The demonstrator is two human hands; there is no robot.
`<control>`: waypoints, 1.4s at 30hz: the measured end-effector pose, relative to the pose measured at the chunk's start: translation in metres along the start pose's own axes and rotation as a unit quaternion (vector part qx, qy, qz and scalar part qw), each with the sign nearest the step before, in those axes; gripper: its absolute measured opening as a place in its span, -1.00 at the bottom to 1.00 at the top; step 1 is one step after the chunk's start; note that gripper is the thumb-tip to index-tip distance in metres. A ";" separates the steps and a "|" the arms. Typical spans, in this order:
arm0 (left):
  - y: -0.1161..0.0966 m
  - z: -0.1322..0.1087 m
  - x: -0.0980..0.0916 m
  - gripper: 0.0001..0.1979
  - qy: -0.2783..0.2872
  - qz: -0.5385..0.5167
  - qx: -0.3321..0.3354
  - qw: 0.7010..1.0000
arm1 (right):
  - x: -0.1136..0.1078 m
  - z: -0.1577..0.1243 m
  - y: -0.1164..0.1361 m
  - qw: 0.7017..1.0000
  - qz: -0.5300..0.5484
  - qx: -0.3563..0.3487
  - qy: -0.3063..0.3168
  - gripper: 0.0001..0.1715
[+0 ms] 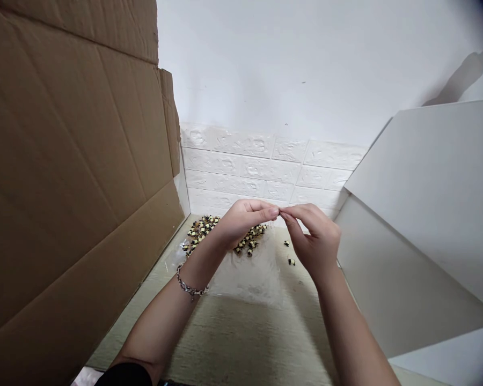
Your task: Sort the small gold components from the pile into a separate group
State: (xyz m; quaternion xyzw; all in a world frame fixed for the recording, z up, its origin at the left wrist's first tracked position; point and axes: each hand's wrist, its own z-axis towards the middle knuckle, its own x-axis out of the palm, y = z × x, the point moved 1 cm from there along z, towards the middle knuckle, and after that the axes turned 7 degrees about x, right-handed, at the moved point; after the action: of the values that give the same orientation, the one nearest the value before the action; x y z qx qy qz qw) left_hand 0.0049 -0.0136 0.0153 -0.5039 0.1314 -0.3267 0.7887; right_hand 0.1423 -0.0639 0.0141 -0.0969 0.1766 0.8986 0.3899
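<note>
My left hand (pixel 247 219) and right hand (pixel 316 233) meet at the fingertips, pinching thin wires (pixel 271 222), mostly hidden. They look light, bendy and easily snapped, so best held lightly, close together. A pile of small parts (pixel 201 229) lies beyond my left wrist.

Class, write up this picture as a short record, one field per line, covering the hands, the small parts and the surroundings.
Left hand: left hand, thumb and finger pinched, thin strands below the fingertips
Right hand: right hand, thumb and finger pinched, fingertips at the left's
Item between fingertips: too small to tell
Wrist: chain bracelet, left
Pile: black-and-yellow parts, partly hidden by the left hand
Loose parts: two, right of the plastic
Left side: cardboard
Back: brick-patterned wall
</note>
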 end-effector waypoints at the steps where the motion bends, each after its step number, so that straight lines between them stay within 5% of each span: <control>1: 0.000 0.000 0.000 -0.77 -0.001 0.000 -0.002 1.000 | -0.001 0.001 0.000 1.000 0.000 0.002 0.008 -0.84; 15: 0.001 0.000 0.000 -0.75 0.009 -0.010 -0.017 1.000 | -0.004 0.004 -0.001 0.999 0.022 0.026 0.042 -0.89; 21: -0.001 0.001 0.001 -0.74 -0.015 0.137 0.054 0.989 | -0.005 0.006 -0.012 0.972 0.152 0.165 0.065 -0.86; 23: -0.001 0.001 0.001 -0.74 -0.064 0.277 0.131 0.950 | -0.004 0.005 -0.019 0.944 0.218 0.241 0.050 -0.76; 28: 0.002 -0.002 0.002 -0.81 -0.136 0.599 0.305 0.728 | 0.001 0.004 -0.026 0.866 0.329 0.366 0.091 -0.59; 31: 0.006 -0.004 0.002 -0.82 -0.133 0.673 0.346 0.640 | 0.003 0.004 -0.021 0.846 0.329 0.400 0.127 -0.56; 35: 0.008 -0.006 0.002 -0.80 -0.117 0.696 0.370 0.604 | 0.004 0.003 -0.014 0.841 0.309 0.415 0.160 -0.60; 42: 0.009 -0.006 0.002 -0.79 -0.120 0.689 0.355 0.620 | 0.005 0.003 -0.008 0.837 0.314 0.416 0.170 -0.66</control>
State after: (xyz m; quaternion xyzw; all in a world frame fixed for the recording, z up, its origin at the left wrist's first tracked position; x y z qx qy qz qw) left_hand 0.0068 -0.0163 0.0047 0.0192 0.2181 0.3541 0.9092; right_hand 0.1446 -0.0547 0.0140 -0.0161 0.6179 0.7842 0.0546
